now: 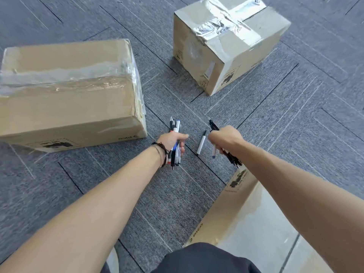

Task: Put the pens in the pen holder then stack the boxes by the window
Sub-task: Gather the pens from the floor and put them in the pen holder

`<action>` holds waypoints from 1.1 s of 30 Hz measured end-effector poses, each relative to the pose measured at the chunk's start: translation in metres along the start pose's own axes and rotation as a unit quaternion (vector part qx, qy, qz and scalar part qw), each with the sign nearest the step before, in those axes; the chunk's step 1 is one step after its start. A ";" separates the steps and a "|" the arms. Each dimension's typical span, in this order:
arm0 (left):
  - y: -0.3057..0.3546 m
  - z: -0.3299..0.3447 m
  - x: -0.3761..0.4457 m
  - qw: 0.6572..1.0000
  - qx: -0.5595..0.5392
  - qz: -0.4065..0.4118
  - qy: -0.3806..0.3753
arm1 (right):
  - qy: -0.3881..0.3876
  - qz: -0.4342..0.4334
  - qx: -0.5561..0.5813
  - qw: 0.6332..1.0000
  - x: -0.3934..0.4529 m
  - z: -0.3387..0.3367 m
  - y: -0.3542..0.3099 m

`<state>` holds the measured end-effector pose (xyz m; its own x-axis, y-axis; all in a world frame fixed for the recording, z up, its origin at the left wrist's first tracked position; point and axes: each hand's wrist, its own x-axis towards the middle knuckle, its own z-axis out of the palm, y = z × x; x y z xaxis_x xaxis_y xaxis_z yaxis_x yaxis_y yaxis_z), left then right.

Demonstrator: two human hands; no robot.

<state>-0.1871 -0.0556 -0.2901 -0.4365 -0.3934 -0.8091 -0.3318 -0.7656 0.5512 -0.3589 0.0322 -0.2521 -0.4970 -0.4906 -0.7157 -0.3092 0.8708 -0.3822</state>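
My left hand point(171, 141) is closed around a bundle of pens point(175, 127), black, white and blue, their tips pointing away from me. My right hand point(226, 137) grips several black pens point(213, 125) that stick out on both sides of the fist. One white pen with a black cap point(201, 143) lies on the carpet between the two hands. Three taped cardboard boxes stand on the floor: a wide one point(67, 91) at the left, a cube-like one point(226, 42) at the far right, and one point(242, 209) close under my right forearm. No pen holder is in view.
Grey carpet tiles point(295, 115) cover the floor all around. My dark-clothed knee point(204, 259) shows at the bottom edge. A braided bracelet point(162, 152) circles my left wrist.
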 end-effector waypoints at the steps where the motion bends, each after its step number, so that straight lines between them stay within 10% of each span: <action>1: 0.001 0.006 0.003 0.998 0.049 0.013 0.024 | 0.004 -0.001 0.026 1.000 -0.003 -0.007 0.000; 4: 0.004 0.030 0.011 0.965 0.232 0.071 0.103 | 0.015 0.000 0.068 0.998 -0.015 -0.030 -0.001; 8: 0.007 0.056 0.017 0.821 0.524 0.137 0.180 | -0.001 -0.003 0.102 0.995 -0.027 -0.052 0.000; 14: 0.001 0.079 0.018 0.716 0.646 0.176 0.200 | -0.027 -0.007 0.121 0.992 -0.051 -0.065 0.001; 18: -0.003 0.081 0.018 0.747 0.620 0.176 0.166 | -0.040 -0.015 0.136 0.990 -0.059 -0.061 -0.002; 23: 0.006 0.091 0.003 0.955 0.269 0.091 0.084 | -0.025 -0.002 0.144 0.989 -0.063 -0.052 -0.005; 33: 0.058 0.069 -0.158 0.995 0.086 0.001 0.052 | -0.080 0.031 0.245 0.966 -0.165 -0.057 -0.057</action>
<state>-0.1952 -0.0023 -0.1162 -0.3512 -0.4529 -0.8195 -0.4726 -0.6698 0.5727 -0.3052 0.0616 -0.0788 -0.3585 -0.4608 -0.8119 0.1565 0.8277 -0.5389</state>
